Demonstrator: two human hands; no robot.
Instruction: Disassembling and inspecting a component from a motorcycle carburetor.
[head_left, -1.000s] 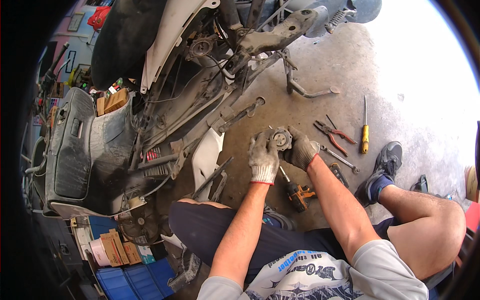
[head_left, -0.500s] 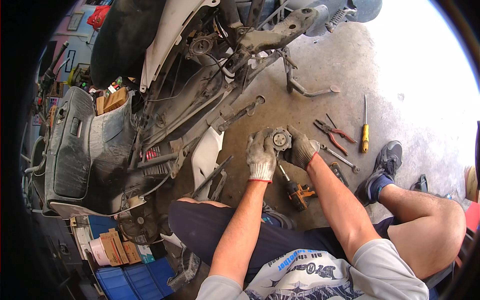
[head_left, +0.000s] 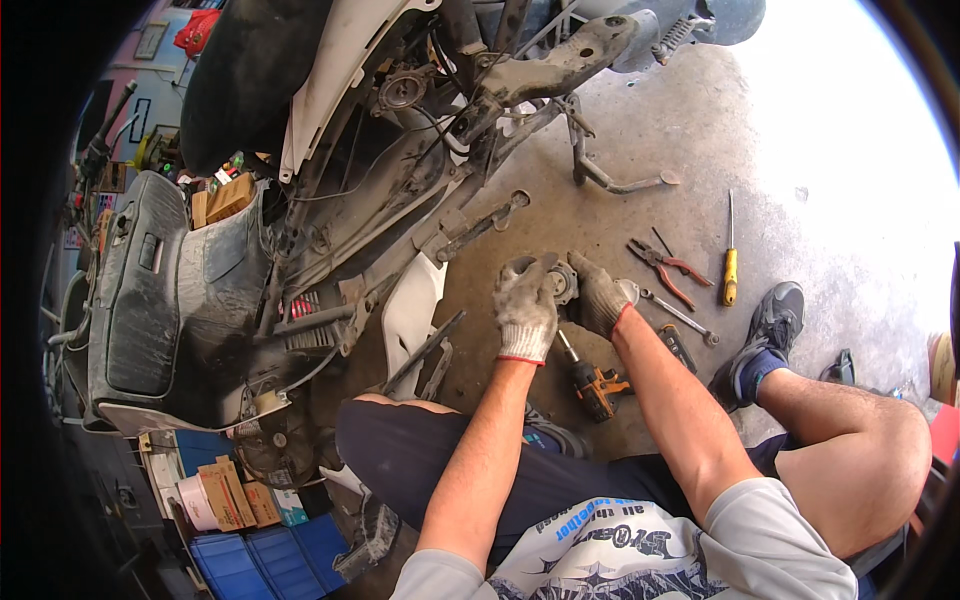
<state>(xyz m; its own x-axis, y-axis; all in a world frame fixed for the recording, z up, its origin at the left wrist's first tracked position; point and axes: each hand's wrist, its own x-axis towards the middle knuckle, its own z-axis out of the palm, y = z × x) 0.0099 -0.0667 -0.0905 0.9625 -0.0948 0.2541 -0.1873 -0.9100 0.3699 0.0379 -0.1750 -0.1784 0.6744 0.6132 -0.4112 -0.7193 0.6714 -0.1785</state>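
Note:
Between my two gloved hands, above the concrete floor, I hold a small round metal engine part (head_left: 565, 284) with a ridged rim. My left hand (head_left: 524, 294) wraps its left side, and its fingers cover part of the face. Closed against the opposite side is my right hand (head_left: 598, 292). Both wear dirty knit gloves with red-edged cuffs. Just below my hands, an orange and black cordless drill (head_left: 594, 388) lies on the floor. Beside my right wrist lies a wrench (head_left: 682, 318).
A partly stripped scooter (head_left: 400, 190) stands ahead and left, its stand (head_left: 622, 185) reaching toward me. Red-handled pliers (head_left: 672, 268) and a yellow-handled screwdriver (head_left: 731, 270) lie to the right. A black battery pack (head_left: 677, 347) is near my right forearm. Blue bins (head_left: 265, 560) sit lower left.
The round part has turned in my hands, so its face now shows at a slant. My left fingers have shifted right over it.

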